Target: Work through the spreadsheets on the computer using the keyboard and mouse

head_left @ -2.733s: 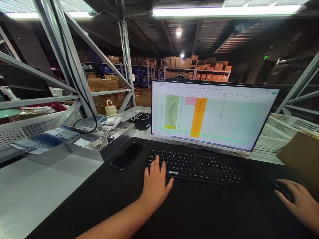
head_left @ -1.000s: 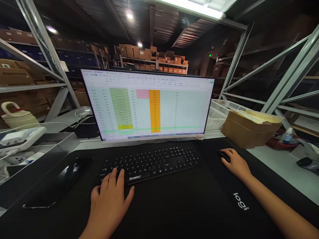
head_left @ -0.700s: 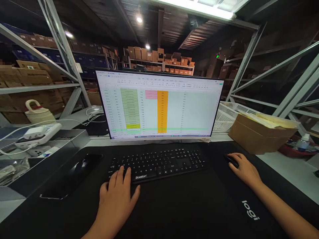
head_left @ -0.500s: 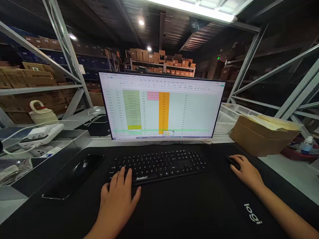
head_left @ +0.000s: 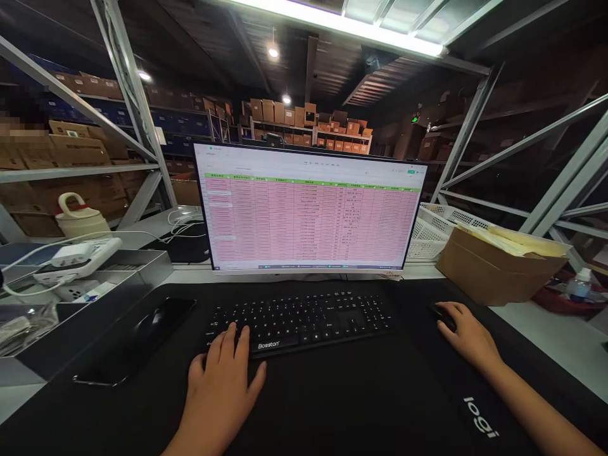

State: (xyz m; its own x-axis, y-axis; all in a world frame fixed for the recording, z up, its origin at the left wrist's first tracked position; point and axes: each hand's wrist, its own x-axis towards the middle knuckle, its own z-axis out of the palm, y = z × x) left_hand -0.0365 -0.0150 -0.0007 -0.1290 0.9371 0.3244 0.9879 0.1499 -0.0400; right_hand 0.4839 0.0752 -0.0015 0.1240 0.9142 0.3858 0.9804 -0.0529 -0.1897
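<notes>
My left hand rests with fingers spread at the left end of a black keyboard, its fingertips on the lower left keys. At the right, my right hand is curled over a dark computer mouse, which it mostly covers. Behind the keyboard stands a wide monitor showing a spreadsheet with pink rows and a green header row. Keyboard and mouse both lie on a large black desk mat with white "logi" lettering near my right forearm.
A black phone lies left of the keyboard. Beyond it, a grey tray holds a white power strip; a cream bottle stands behind. An open cardboard box and white baskets are at the right. A person is partly visible at far left.
The screen has switched from a sheet with green and orange columns to one with pink rows. The view has shifted slightly; both hands keep their places on keyboard and mouse.
</notes>
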